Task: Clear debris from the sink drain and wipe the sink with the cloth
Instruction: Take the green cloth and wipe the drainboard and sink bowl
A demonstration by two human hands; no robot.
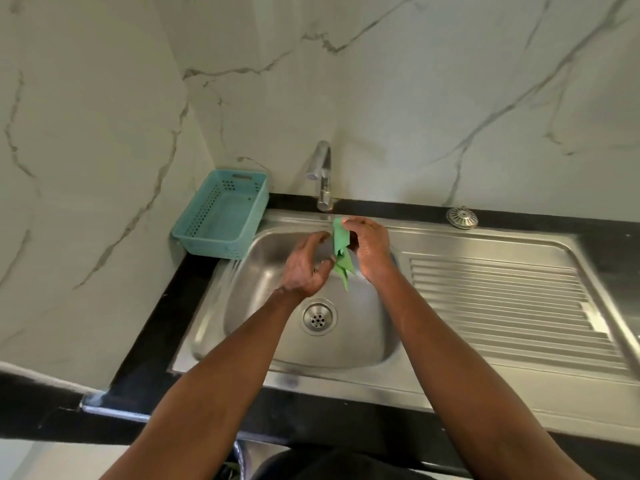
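Over the steel sink (pixel 360 351), below the tap, my right hand (pixel 370 251) pinches the top of a green cloth (pixel 341 252), which hangs down crumpled. My left hand (pixel 304 266) is just left of the cloth with its fingers spread and loosely bent, the fingertips near the lower folds; whether they touch the cloth I cannot tell. The round drain (pixel 319 317) in the basin floor is uncovered, with its holes showing and no debris visible on it.
A chrome tap (pixel 323 174) rises behind the basin. A teal perforated basket (pixel 221 213) stands at the back left corner. A ribbed draining board (pixel 502 299) lies to the right, with a metal strainer (pixel 462 217) on the black counter behind it. Marble walls at back and left.
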